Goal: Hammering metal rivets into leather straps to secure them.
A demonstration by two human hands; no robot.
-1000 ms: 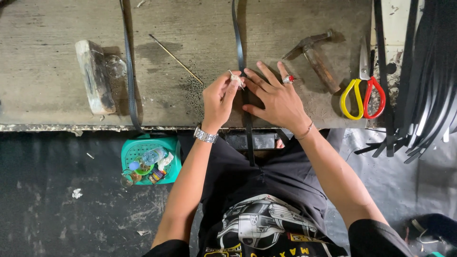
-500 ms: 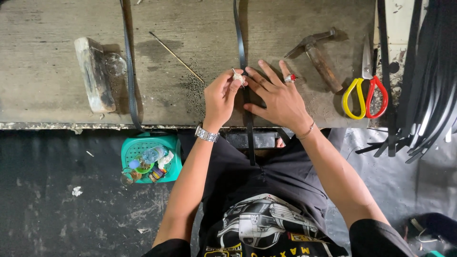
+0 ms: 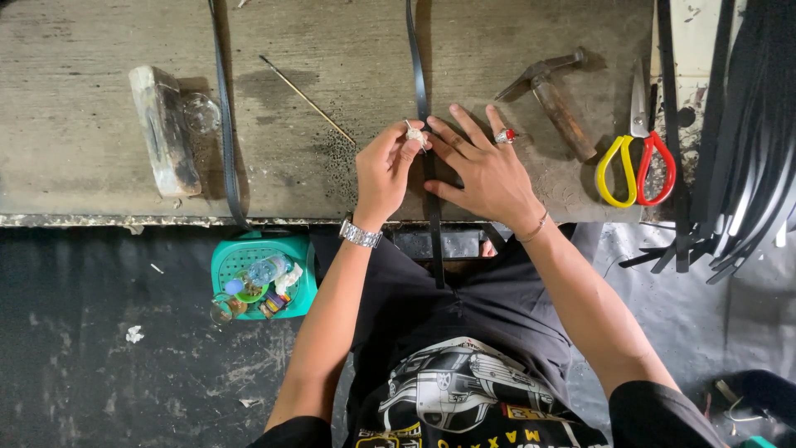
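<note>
Since a second ago little has shifted: the left hand (image 3: 385, 170) keeps its fingers (image 3: 408, 148) pinched shut on a small whitish wad (image 3: 414, 133), touching the long narrow black strap (image 3: 421, 91). The right hand (image 3: 489, 170) stays flat, fingers spread, pressing that strap onto the worn grey table (image 3: 83, 50). The strap's long axis runs from the table's far edge toward the person's lap

One head-worn camera looks straight down, close above the workbench (image 3: 332, 50) and lap.
</note>
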